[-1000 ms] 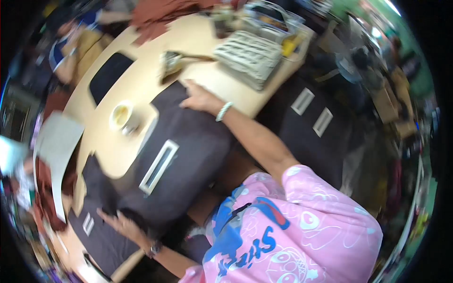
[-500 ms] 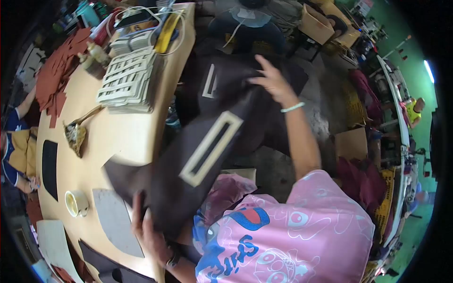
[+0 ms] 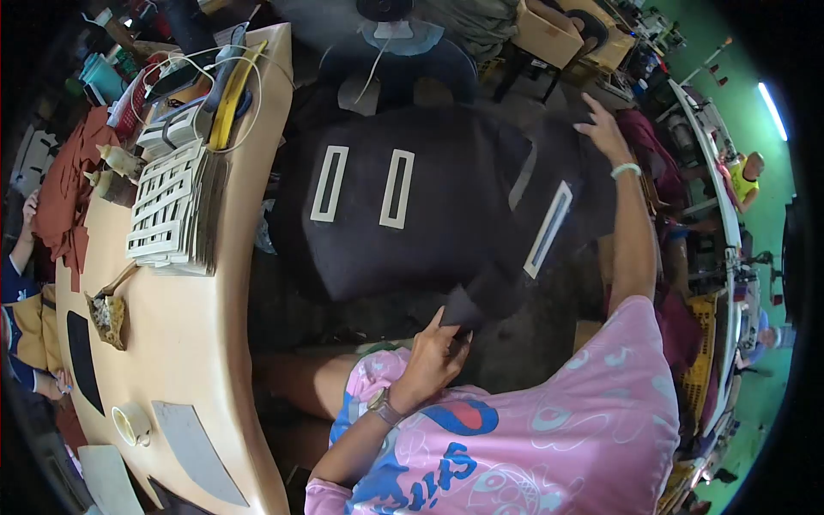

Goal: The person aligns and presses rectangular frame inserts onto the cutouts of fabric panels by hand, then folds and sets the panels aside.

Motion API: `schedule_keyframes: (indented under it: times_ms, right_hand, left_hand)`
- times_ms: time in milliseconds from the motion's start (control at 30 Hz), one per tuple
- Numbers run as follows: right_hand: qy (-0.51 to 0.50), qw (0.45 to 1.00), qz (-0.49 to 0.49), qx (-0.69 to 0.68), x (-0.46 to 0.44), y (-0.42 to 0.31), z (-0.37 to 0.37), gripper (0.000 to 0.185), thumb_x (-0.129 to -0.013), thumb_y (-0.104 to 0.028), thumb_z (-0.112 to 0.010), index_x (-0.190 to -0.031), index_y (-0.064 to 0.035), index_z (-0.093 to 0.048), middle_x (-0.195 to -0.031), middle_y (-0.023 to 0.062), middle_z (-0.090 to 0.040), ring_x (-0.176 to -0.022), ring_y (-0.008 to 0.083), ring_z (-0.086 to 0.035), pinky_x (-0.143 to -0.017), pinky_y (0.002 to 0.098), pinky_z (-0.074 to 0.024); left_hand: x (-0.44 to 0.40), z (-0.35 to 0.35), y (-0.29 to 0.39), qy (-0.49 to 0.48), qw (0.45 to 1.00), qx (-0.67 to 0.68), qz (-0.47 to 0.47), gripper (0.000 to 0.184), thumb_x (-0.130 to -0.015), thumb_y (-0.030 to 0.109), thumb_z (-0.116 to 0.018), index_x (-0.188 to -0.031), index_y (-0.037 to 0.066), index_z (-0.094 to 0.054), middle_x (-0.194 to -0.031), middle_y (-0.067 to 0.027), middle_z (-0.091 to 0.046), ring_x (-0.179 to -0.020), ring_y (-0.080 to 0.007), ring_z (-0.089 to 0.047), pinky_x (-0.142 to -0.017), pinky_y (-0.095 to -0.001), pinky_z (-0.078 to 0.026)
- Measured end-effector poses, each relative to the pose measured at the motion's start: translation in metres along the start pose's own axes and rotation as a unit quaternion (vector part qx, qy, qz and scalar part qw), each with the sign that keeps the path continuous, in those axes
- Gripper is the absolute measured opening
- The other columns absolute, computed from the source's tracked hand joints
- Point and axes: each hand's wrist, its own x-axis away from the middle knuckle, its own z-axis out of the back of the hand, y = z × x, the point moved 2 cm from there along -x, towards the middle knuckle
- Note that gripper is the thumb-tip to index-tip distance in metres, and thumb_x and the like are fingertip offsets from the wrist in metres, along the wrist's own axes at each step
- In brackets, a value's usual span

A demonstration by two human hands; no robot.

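Observation:
A dark cloth panel [image 3: 566, 184] bearing a pale slotted strip [image 3: 548, 230] extends between my hands. My left hand [image 3: 433, 356], with a watch on its wrist, pinches the near corner of this panel. At the panel's far right edge is my right hand [image 3: 603, 133], wearing a pale bracelet; its visible fingers are stretched apart over the cloth. Whether the right hand's hidden fingers touch it I cannot tell. Below and to the left, more dark cloth [image 3: 446, 249] is spread out, with two pale slotted rectangles [image 3: 330, 184] on it side by side.
Left of me runs a pale wooden table [image 3: 206, 343] with a stack of slotted pale pieces [image 3: 176, 210], a brush [image 3: 109, 316], a cup [image 3: 133, 424] and a grey panel [image 3: 197, 451]. Another person's hand [image 3: 60, 384] is at its far side. A fan [image 3: 386, 9] stands ahead.
Both hands have moved right, carrying the dark panel away from the table edge. The spread cloth with its two pale rectangles is now uncovered. My view has shifted too.

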Motion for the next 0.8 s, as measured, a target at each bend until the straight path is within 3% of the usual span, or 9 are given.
schedule_keyframes:
  times_ms: [33, 133, 233, 367, 467, 567, 700, 767, 800]
  right_hand:
    - [-0.001, 1.0, 0.014, 0.0, -0.012, -0.009, -0.016, 0.073, -0.072, -0.002, -0.066, -0.138, -0.0042, -0.036, -0.139, 0.0181, -0.04, -0.125, 0.0348, -0.042, -0.101, 0.0384, -0.037]
    - [-0.023, 0.997, 0.068, -0.003, -0.043, -0.006, -0.086, 0.069, -0.073, -0.001, -0.065, -0.137, -0.0054, -0.038, -0.137, 0.0174, -0.043, -0.12, 0.0332, -0.048, -0.098, 0.0357, -0.0396]
    - [-0.028, 0.994, 0.074, 0.08, -0.06, -0.022, -0.15, 0.066, -0.076, -0.009, -0.064, -0.137, -0.0127, -0.038, -0.12, 0.0211, -0.056, -0.114, 0.0342, -0.053, -0.095, 0.0408, -0.0412]
    - [-0.015, 0.992, 0.093, 0.087, -0.072, -0.044, -0.19, 0.065, -0.078, -0.01, -0.063, -0.137, -0.0126, -0.038, -0.114, 0.0214, -0.059, -0.105, 0.0353, -0.057, -0.091, 0.0443, -0.0431]
    - [0.031, 0.986, 0.131, 0.095, -0.085, -0.047, -0.204, 0.064, -0.078, -0.009, -0.063, -0.137, -0.0124, -0.037, -0.104, 0.0212, -0.063, -0.097, 0.0348, -0.059, -0.09, 0.0446, -0.0432]
    - [0.027, 0.976, 0.15, 0.158, -0.095, -0.033, -0.238, 0.065, -0.078, -0.01, -0.063, -0.138, -0.0117, -0.036, -0.088, 0.0198, -0.064, -0.087, 0.0337, -0.06, -0.088, 0.0436, -0.0418]
    - [0.011, 0.969, 0.12, 0.214, -0.094, -0.028, -0.269, 0.064, -0.079, -0.008, -0.06, -0.137, -0.012, -0.036, -0.094, 0.0196, -0.063, -0.092, 0.035, -0.059, -0.091, 0.0468, -0.038]
    - [0.002, 0.954, 0.106, 0.28, -0.08, -0.048, -0.272, 0.063, -0.079, -0.006, -0.057, -0.137, -0.0117, -0.036, -0.098, 0.0198, -0.062, -0.095, 0.0358, -0.058, -0.092, 0.0498, -0.0361]
    - [0.065, 0.944, 0.183, 0.267, -0.079, -0.04, -0.28, 0.061, -0.078, -0.003, -0.055, -0.136, -0.009, -0.037, -0.104, 0.02, -0.06, -0.099, 0.0361, -0.056, -0.091, 0.0528, -0.0345]
  left_hand:
    - [-0.006, -0.003, -0.005, 0.015, 1.0, -0.012, -0.015, 0.03, -0.08, 0.002, -0.061, -0.109, -0.002, -0.056, -0.112, -0.0239, -0.055, -0.097, -0.0399, -0.058, -0.08, -0.0383, -0.047]
    - [-0.015, -0.011, -0.04, 0.091, 0.989, -0.102, -0.063, 0.031, -0.083, 0.007, -0.06, -0.113, 0.001, -0.056, -0.105, -0.0218, -0.057, -0.069, -0.0349, -0.062, -0.061, -0.0381, -0.05]
    - [-0.013, -0.011, -0.068, 0.119, 0.985, -0.123, 0.022, 0.036, -0.084, 0.005, -0.059, -0.12, 0.001, -0.055, -0.082, -0.0226, -0.058, -0.064, -0.0275, -0.059, -0.072, -0.033, -0.048]
    - [-0.018, 0.001, -0.07, 0.122, 0.982, -0.063, 0.128, 0.045, -0.087, 0.001, -0.054, -0.131, 0.005, -0.046, -0.068, -0.0144, -0.049, -0.058, -0.0072, -0.034, -0.054, -0.0219, -0.035]
    - [-0.025, -0.002, -0.067, 0.233, 0.971, -0.029, 0.052, 0.047, -0.085, -0.002, -0.055, -0.131, 0.011, -0.049, -0.057, -0.0145, -0.043, -0.049, -0.0148, -0.036, -0.048, -0.0276, -0.036]
    - [-0.029, -0.006, -0.074, 0.211, 0.967, -0.109, 0.094, 0.063, -0.083, -0.002, -0.058, -0.14, 0.009, -0.034, -0.071, -0.0165, -0.051, -0.052, -0.0192, -0.044, -0.052, -0.0301, -0.04]
    - [-0.028, -0.005, -0.086, 0.205, 0.96, -0.101, 0.16, 0.078, -0.079, 0.0, -0.062, -0.144, 0.004, -0.019, -0.089, -0.0216, -0.055, -0.055, -0.0255, -0.05, -0.059, -0.0351, -0.045]
    - [-0.027, -0.003, -0.09, 0.209, 0.954, -0.089, 0.194, 0.084, -0.078, 0.003, -0.065, -0.144, 0.003, -0.013, -0.085, -0.018, -0.056, -0.058, -0.0207, -0.052, -0.058, -0.0324, -0.045]
    - [-0.024, -0.001, -0.092, 0.218, 0.949, -0.084, 0.211, 0.087, -0.078, 0.005, -0.066, -0.144, 0.002, -0.01, -0.083, -0.0162, -0.057, -0.059, -0.0183, -0.053, -0.058, -0.0311, -0.045]
